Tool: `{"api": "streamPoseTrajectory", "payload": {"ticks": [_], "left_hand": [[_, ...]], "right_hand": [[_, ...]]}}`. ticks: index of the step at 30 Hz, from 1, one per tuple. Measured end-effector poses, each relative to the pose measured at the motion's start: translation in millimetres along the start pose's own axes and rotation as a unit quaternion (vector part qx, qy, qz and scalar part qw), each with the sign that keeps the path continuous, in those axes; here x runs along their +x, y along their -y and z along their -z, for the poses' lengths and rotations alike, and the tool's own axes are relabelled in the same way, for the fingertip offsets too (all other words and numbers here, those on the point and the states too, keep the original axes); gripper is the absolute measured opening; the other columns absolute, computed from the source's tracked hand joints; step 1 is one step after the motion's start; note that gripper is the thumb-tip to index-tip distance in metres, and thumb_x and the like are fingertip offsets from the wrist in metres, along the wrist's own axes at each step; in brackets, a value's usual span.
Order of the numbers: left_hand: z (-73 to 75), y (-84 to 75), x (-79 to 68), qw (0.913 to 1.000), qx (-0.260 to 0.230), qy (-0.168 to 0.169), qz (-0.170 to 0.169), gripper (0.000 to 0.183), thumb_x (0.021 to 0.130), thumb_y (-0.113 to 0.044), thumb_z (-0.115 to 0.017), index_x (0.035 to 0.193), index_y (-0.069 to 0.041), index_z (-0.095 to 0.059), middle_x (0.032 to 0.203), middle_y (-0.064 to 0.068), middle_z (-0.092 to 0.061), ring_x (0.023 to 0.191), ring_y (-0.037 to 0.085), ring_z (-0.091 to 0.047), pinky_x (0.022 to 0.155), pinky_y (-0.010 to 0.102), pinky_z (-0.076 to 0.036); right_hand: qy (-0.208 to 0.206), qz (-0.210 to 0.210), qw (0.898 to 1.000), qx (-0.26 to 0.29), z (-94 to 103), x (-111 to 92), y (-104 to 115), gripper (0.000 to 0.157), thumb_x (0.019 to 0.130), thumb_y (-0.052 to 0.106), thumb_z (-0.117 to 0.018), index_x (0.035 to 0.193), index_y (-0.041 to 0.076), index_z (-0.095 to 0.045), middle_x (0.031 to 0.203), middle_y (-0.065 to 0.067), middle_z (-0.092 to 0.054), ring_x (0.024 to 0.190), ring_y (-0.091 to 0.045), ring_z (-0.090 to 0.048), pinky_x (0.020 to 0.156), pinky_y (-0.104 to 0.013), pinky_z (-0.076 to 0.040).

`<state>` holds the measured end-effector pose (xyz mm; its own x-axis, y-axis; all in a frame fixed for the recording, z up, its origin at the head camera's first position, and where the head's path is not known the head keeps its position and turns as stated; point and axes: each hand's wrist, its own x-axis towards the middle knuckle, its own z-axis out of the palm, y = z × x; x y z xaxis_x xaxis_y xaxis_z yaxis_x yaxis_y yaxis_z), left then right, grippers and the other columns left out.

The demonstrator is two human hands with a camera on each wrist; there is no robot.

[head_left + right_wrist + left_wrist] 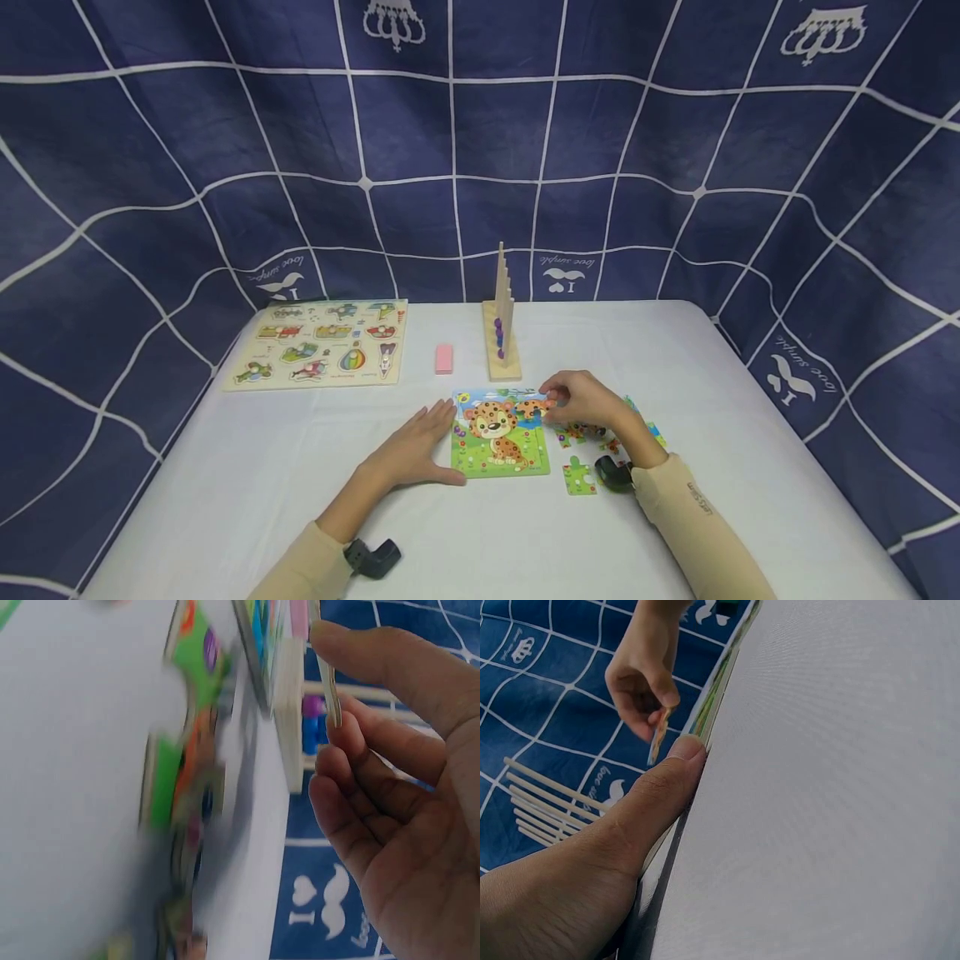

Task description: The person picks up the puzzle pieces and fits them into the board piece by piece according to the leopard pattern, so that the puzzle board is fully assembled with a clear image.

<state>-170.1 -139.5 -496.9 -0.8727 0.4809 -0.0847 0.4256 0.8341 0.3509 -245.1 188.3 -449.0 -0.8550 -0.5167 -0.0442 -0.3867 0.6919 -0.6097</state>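
A square puzzle board [487, 458] with a cartoon leopard on green grass lies flat on the table. My left hand [420, 446] rests along the board's left edge, fingers extended and thumb at the lower corner; the left wrist view shows the thumb [667, 776] against the edge. Above the board's upper right, my right hand [585, 398] pinches a spotted puzzle piece [531, 409] between thumb and fingers. In the right wrist view that puzzle piece [330, 690] appears edge-on. Several loose pieces lie right of the board, partly under the right forearm, among them a green puzzle piece [580, 477].
A pegboard of vehicle pictures [318, 346] lies at the back left. Behind the puzzle stand a pink block [444, 359] and a wooden stand [504, 371] with upright rods and purple and blue beads. A blue checked cloth [495, 133] hangs around the white table [480, 542].
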Motion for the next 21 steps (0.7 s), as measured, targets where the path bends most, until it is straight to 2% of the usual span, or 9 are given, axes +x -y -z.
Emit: {"api": "streamPoseTrajectory", "payload": {"ticks": [5, 12, 21], "left_hand": [[-0.3, 0.5, -0.3, 1.0, 0.003, 0.001, -0.001, 0.125, 0.065, -0.085, -0.06, 0.155, -0.008, -0.022, 0.164, 0.007, -0.017, 0.152, 0.023, -0.017, 0.126, 0.041, -0.016], [2.4, -0.1, -0.3, 1.0, -0.001, 0.001, 0.001, 0.124, 0.065, -0.083, -0.062, 0.155, -0.007, -0.023, 0.164, 0.008, -0.017, 0.152, 0.023, -0.017, 0.126, 0.042, -0.016], [2.9, -0.6, -1.1, 0.9999, -0.005, 0.01, 0.001, 0.122, 0.067, -0.084, -0.06, 0.155, -0.008, -0.022, 0.164, 0.007, -0.015, 0.152, 0.023, -0.016, 0.126, 0.042, -0.015]], "right_hand": [[-0.002, 0.01, 1.0, 0.004, -10.9, 11.6, 10.2, 0.044, 0.074, 0.024, -0.084, 0.112, 0.007, -0.07, 0.089, 0.003, -0.063, 0.077, -0.01, -0.053, 0.066, -0.023, -0.049], [0.009, 0.04, 0.999, 0.001, -24.3, 28.9, 22.0, 0.042, 0.077, 0.023, -0.083, 0.113, 0.005, -0.07, 0.084, 0.003, -0.062, 0.071, -0.01, -0.05, 0.063, -0.022, -0.048], [0.012, 0.033, 0.999, 0.002, -36.2, 42.0, 27.2, 0.042, 0.075, 0.022, -0.083, 0.111, 0.005, -0.07, 0.083, 0.001, -0.061, 0.073, -0.01, -0.05, 0.064, -0.021, -0.047]]}}
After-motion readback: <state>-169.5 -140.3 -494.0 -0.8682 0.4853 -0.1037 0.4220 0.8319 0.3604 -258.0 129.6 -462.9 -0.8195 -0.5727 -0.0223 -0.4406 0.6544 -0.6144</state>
